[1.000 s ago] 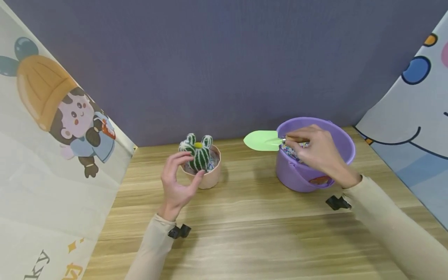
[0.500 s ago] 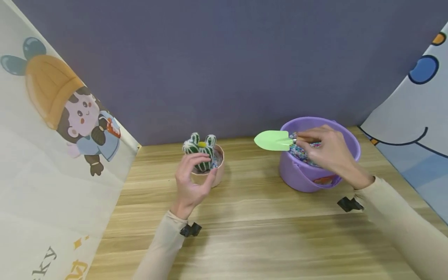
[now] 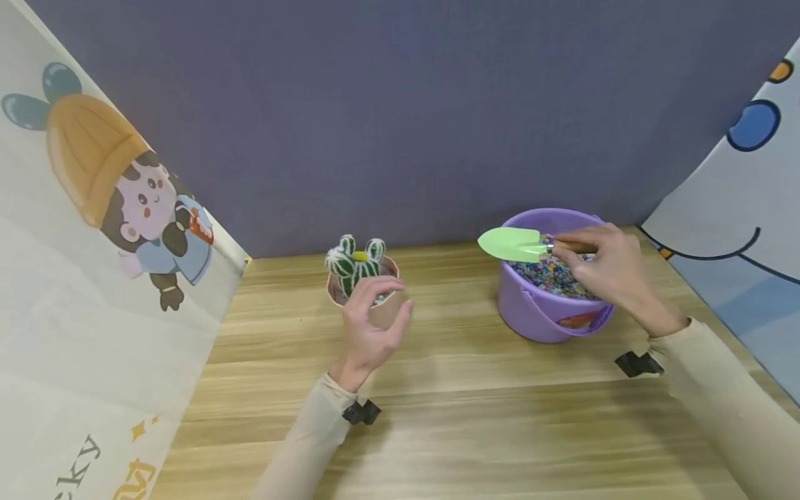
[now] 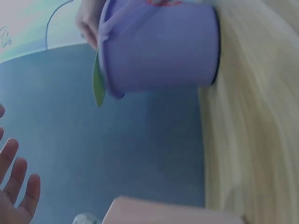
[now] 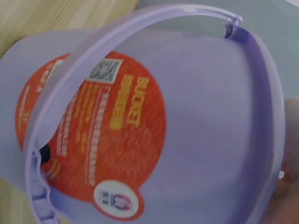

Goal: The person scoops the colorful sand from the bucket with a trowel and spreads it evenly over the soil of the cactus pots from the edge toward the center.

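we pinch the pale-green trowel (image 3: pixel 528 245) by its brown handle (image 3: pixel 576 246) in our right hand (image 3: pixel 615 269), probably so its blade (image 3: pixel 507 244) clears the round purple plastic bucket (image 3: pixel 537 316); our left hand (image 3: pixel 370 333), loosely curved and empty, hovers before the pale-pink pot (image 3: pixel 381 316).

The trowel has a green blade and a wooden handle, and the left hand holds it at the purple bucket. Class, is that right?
Not quite: the wrong hand is named. The head view shows the right hand holding the trowel. The rest stands: it has a green blade and a wooden handle, and is held at the purple bucket.
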A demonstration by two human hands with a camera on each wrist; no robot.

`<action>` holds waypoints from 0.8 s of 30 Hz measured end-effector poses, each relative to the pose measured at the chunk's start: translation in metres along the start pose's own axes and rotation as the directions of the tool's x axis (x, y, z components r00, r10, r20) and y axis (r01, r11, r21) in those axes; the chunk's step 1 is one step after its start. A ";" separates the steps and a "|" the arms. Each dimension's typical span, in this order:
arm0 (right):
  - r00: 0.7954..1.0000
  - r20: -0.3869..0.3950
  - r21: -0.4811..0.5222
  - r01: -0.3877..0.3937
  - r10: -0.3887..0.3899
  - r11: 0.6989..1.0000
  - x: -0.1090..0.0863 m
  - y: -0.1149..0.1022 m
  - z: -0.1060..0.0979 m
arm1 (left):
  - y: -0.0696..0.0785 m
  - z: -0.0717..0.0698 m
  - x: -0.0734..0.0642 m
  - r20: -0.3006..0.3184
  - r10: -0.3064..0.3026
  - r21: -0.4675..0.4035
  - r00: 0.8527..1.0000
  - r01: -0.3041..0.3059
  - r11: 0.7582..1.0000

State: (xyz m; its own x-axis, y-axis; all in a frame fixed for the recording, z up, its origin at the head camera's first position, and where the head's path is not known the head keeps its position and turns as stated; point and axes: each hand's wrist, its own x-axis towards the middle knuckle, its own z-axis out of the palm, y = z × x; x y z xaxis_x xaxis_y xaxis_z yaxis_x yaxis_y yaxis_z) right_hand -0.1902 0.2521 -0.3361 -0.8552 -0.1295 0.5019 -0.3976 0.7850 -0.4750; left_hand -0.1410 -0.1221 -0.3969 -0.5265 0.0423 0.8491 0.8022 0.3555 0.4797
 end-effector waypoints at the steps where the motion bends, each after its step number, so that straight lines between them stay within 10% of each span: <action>1: 1.000 -0.007 -0.006 0.001 -0.001 1.000 -0.001 0.002 0.000 | 0.000 0.004 -0.001 0.017 -0.002 -0.002 1.000 0.002 1.000; 13: 1.000 -0.003 -0.033 -0.023 0.022 0.999 -0.009 0.009 -0.006 | -0.001 0.033 0.007 0.144 -0.023 0.050 0.989 0.016 0.999; 24: 0.991 0.045 -0.021 -0.122 0.123 0.992 -0.016 0.013 -0.014 | -0.002 0.063 0.006 0.261 -0.195 0.012 0.946 0.199 0.980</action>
State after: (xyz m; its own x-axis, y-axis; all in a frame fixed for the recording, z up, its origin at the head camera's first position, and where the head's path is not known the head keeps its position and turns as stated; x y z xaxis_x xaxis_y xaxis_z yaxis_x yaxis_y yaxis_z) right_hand -0.1775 0.2729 -0.3402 -0.9117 -0.0595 0.4066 -0.2833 0.8077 -0.5170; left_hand -0.1630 -0.0639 -0.4067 -0.7278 0.2138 0.6516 0.6779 0.3676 0.6366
